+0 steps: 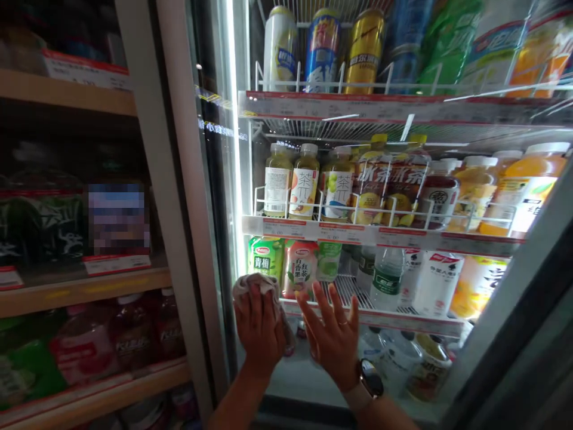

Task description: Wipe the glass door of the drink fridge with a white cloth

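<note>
My left hand presses a greyish cloth against the glass door of a lit drinks fridge, near the door's left side. The cloth bunches above my fingers and hangs down beside them on the right. To the right of it, my right hand is raised with its fingers spread and holds nothing; whether the fingertips touch the glass I cannot tell. A watch is on the right wrist. Behind the glass, a green carton and a red carton stand just above my hands.
Several cans fill the upper fridge shelf, and bottled teas stand on the one below. A metal door frame slants along the right. On the left, past a grey post, wooden shelves hold more drinks.
</note>
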Motion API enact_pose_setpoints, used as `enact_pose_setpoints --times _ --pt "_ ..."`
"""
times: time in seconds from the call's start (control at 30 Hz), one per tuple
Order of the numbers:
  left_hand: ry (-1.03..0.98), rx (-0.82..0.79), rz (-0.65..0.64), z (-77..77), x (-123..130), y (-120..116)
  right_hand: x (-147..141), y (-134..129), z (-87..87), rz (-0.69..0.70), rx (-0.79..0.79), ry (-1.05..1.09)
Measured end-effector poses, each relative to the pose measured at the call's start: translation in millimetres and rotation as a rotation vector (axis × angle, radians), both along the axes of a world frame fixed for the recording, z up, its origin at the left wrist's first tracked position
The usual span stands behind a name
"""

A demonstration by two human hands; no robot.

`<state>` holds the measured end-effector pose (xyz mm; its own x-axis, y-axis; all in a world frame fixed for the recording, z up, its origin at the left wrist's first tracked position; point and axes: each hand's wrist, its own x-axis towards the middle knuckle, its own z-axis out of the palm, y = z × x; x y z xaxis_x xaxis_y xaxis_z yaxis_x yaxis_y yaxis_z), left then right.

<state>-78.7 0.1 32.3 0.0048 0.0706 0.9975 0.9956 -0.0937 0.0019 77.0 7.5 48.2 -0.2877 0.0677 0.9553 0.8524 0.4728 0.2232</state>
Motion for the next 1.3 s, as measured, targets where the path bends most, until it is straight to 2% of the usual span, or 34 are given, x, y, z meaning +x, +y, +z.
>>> enact_pose_setpoints --times 0.13,0.3,0.37,0.47,0.67,0.73,0.8,0.9,1.07,1.2,1.3 --pt "0.050 0.001 -0.024 -11.9 12 -1 -1 0 0.5 0.008 0.012 0.016" --pt "0.132 -0.035 -0.143 -45.7 24 -6 0 2 -1.8 0.031 0.018 0.023" --pt "0.162 -0.051 -0.174 -51.4 22 -8 0 1 -2.0 0.031 0.016 0.023" --pt "0.186 -0.073 -0.174 -39.7 4 -9 0 0 -1.4 0.038 0.008 0.020" --pt "0.004 -0.050 -0.030 10.6 -48 -11 0 -1 -1.1 0.049 -0.028 0.018" --pt "-0.052 -0.018 -0.026 18.0 -51 -10 -1 -1 -0.9 0.052 -0.019 0.023" --pt "-0.093 -0.004 -0.037 18.2 -43 -8 -2 -1 -0.6 0.050 -0.019 0.027" --pt "-0.088 -0.001 -0.050 7.2 -16 -5 -2 0 -0.5 0.036 -0.010 0.031" --pt "0.072 0.012 -0.125 -28.4 26 -3 -2 1 -0.2 0.047 0.026 0.030" --pt "0.137 -0.001 -0.167 -49.7 32 -1 -1 0 0.9 0.053 0.024 0.031" --pt "0.194 -0.013 -0.192 -45.1 19 -1 -1 0 1.3 0.041 0.022 0.023"
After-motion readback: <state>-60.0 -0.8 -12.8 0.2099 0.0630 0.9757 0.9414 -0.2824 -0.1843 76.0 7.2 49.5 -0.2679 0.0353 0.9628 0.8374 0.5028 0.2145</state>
